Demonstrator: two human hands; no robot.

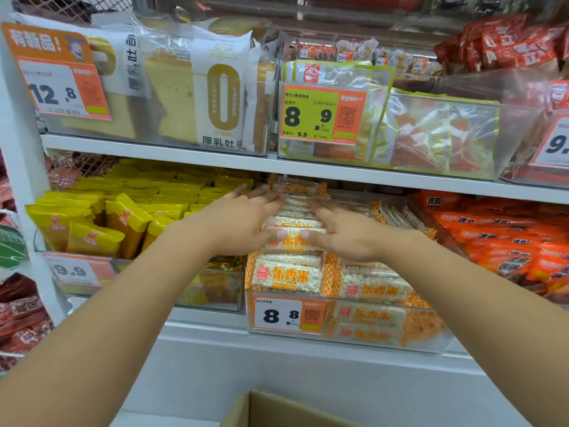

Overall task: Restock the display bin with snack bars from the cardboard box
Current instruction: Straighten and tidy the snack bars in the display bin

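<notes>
Stacking looks like the step in hand: your left hand (243, 220) and right hand (348, 235) lie flat on a pile of snack bars (294, 221) sitting on top of the stock in the display bin (345, 340), middle shelf, under the white shelf edge (308, 167) above

Risks from here, my read:
- pile rides above the clear bin wall, so if you let go unevenly the top bars likely slide forward over the front and drop toward the cardboard box (277, 408) or the floor
- wrappers look slick; pushing down on one side could fan the stack sideways into the yellow packets (129, 217) on the left or the orange packets (498, 238) on the right
- headroom under the upper shelf looks tight at the back; shoving the pile deeper could jam the rear bar against it
- hard pressure may crush puffed-rice bars

Finger state: both hands are spread and mostly straight, pressing rather than grasping. Fingers of each hand lie over the top and flanks of the pile, thumbs meeting near the front bar. Nothing is pinched that I can see; the undersides are hidden, so I can't tell if any fingertip hooks under a wrapper

Bars vs fingers: the pile sits directly under and between your palms, touching both, with its long sides running left to right. Box corner shows only at the bottom edge, well apart from both hands; contents not visible
</notes>
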